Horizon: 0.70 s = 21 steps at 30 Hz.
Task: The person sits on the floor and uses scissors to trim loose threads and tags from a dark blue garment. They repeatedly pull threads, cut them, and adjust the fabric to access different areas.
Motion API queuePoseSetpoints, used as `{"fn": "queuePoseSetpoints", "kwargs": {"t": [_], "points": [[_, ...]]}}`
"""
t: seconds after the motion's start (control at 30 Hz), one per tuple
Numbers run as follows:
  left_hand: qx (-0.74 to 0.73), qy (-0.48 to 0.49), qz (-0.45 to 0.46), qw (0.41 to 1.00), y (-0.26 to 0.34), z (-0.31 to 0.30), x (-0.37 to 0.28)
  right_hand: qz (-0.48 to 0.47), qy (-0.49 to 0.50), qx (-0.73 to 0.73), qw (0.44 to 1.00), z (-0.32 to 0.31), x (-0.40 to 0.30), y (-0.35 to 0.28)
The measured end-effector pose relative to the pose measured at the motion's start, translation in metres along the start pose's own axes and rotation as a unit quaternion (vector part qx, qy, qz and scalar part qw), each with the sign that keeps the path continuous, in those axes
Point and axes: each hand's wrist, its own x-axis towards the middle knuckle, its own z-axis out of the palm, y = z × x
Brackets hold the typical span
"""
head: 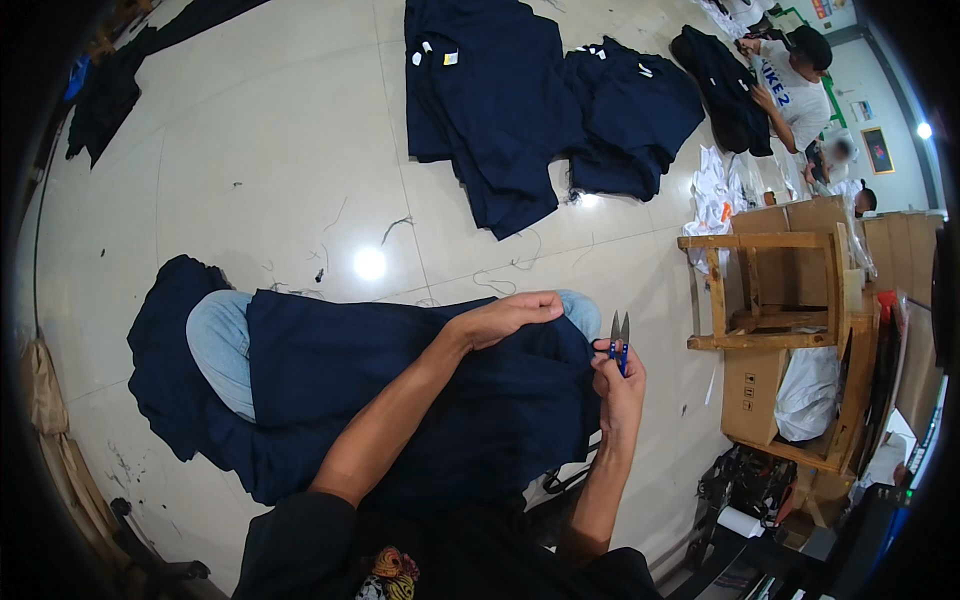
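Observation:
A dark navy cloth garment [405, 375] lies spread over my lap and knees, with a bunched part hanging at the left. My left hand [517, 311] pinches the garment's upper edge near my right knee. In my right hand [619, 375] are small thread snips [619, 343] with blue handles; their blades point away from me and stand apart. The fingers of that hand also touch the garment's right edge. What lies between its fingertips is too small to tell.
Navy garments [495, 112] lie in piles on the tiled floor ahead, among loose threads. A wooden stool [757, 341] and cardboard boxes [750, 397] stand at the right. A person [802, 97] handles dark cloth at the upper right; other people are behind.

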Motion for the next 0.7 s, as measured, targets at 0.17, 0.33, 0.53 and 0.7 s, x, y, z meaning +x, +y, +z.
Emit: {"fn": "queuePoseSetpoints", "kwargs": {"t": [0.17, 0.33, 0.53, 0.7], "points": [[-0.018, -0.016, -0.010, 1.000, 0.011, -0.001, -0.004, -0.107, 0.035, -0.171, 0.979, 0.007, -0.013, -0.017], [0.027, -0.035, 0.027, 0.999, 0.012, -0.002, -0.003, -0.225, -0.010, -0.263, 0.938, 0.002, -0.024, -0.030], [0.003, -0.034, 0.028, 0.999, 0.016, 0.001, -0.004, -0.260, -0.032, -0.314, 0.913, -0.002, -0.020, -0.046], [-0.021, -0.045, 0.023, 0.998, 0.016, -0.002, -0.004, -0.279, -0.057, -0.315, 0.905, -0.001, -0.012, -0.048]]}}
